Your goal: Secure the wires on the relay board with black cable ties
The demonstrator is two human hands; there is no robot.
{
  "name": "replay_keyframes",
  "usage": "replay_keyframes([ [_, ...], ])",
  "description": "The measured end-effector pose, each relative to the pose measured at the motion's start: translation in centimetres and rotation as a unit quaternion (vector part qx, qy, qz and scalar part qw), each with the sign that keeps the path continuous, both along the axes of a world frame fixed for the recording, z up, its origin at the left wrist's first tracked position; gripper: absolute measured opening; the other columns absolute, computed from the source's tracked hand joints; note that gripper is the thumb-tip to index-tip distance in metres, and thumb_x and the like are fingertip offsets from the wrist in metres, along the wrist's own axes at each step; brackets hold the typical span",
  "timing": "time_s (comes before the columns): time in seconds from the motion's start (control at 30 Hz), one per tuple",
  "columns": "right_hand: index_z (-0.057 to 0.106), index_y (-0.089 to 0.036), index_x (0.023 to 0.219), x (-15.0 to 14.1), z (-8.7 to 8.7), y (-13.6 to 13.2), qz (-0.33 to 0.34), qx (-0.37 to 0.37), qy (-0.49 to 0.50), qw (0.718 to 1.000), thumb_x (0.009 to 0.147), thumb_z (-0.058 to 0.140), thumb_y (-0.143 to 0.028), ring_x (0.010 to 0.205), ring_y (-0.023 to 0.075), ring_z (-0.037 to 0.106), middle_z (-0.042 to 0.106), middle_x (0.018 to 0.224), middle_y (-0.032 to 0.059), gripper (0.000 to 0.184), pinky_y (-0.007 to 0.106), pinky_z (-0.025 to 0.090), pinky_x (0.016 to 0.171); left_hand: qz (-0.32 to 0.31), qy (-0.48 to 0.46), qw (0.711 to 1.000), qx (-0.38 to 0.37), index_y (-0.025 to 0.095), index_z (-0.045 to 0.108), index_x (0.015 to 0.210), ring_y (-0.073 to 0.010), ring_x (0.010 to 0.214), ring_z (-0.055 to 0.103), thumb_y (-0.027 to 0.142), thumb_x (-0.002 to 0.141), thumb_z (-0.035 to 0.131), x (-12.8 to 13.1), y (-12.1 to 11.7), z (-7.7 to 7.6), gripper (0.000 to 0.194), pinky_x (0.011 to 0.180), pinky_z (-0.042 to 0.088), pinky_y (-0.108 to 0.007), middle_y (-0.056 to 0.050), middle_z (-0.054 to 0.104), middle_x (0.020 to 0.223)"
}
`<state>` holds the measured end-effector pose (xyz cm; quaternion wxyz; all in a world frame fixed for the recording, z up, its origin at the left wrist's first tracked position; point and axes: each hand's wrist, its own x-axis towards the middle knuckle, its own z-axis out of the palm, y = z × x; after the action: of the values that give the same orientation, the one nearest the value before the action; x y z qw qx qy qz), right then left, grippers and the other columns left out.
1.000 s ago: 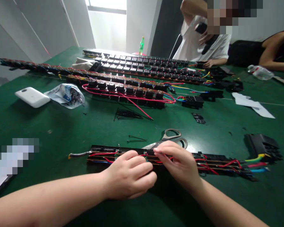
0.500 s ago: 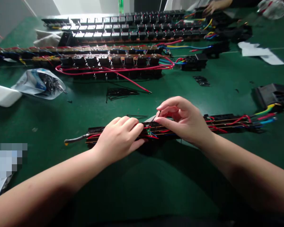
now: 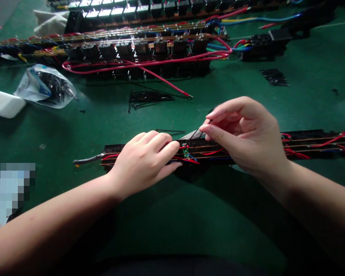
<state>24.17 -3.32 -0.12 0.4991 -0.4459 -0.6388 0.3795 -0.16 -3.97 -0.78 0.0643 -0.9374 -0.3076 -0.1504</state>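
A long black strip assembly [image 3: 255,145] with copper-coloured bars and red and blue wires lies across the green table in front of me. My left hand [image 3: 148,157] is wrapped over its left part, thumb on the near side and fingers over the top. Beside that thumb, a small green circuit board [image 3: 185,151] shows between the bars. My right hand [image 3: 241,134] pinches a thin black cable tie [image 3: 193,135] between thumb and forefinger, above the strip. The tie slants down toward the strip near the circuit board; its lower end is hard to make out.
Loose black cable ties [image 3: 151,99] lie beyond the strip, with another bunch [image 3: 274,77] farther right. A clear bag [image 3: 46,86] of black ties sits at left by a white block [image 3: 5,102]. Similar wired assemblies [image 3: 138,48] with a red cable [image 3: 163,82] fill the back.
My right hand has moved up and to the right with the cable tie, away from the strip. My left hand stays on the strip. The view has shifted closer and lower.
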Motion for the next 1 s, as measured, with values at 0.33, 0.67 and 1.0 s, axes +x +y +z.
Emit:
replay_keyframes([
  [0.33,0.07,-0.023,0.084,0.0,0.0,0.4,0.08,0.012,-0.066,0.995,0.088,0.079,-0.025,0.08,0.0148,0.069,0.074,0.086,-0.0024,0.01,0.03,0.056,0.07,-0.012,0.011,0.998,0.063,0.018,0.059,0.117,-0.0218,0.09,0.068,0.039,0.101,0.064,0.1,-0.1,0.0,0.028,0.072,0.049,-0.035,-0.006,0.073,0.108],
  [0.67,0.067,-0.027,0.078,0.2,0.0,1.0,0.137,0.009,-0.144,0.98,0.089,0.075,-0.024,0.077,0.0208,0.07,0.076,0.085,-0.0002,0.015,0.039,0.056,0.068,-0.153,-0.002,0.979,0.135,0.022,0.07,0.107,-0.0129,0.084,0.063,0.013,0.096,0.066,0.8,-0.7,-0.3,0.015,0.077,0.05,-0.032,0.002,0.073,0.101],
  [1.0,0.071,-0.024,0.081,0.4,0.2,1.3,0.176,-0.01,-0.145,0.974,0.086,0.076,-0.019,0.076,0.0176,0.071,0.076,0.081,-0.0025,0.009,0.032,0.054,0.067,-0.124,0.002,0.981,0.149,0.022,0.07,0.103,-0.0138,0.082,0.058,0.012,0.095,0.065,1.5,-1.1,-0.2,0.014,0.076,0.048,-0.032,0.002,0.073,0.102],
])
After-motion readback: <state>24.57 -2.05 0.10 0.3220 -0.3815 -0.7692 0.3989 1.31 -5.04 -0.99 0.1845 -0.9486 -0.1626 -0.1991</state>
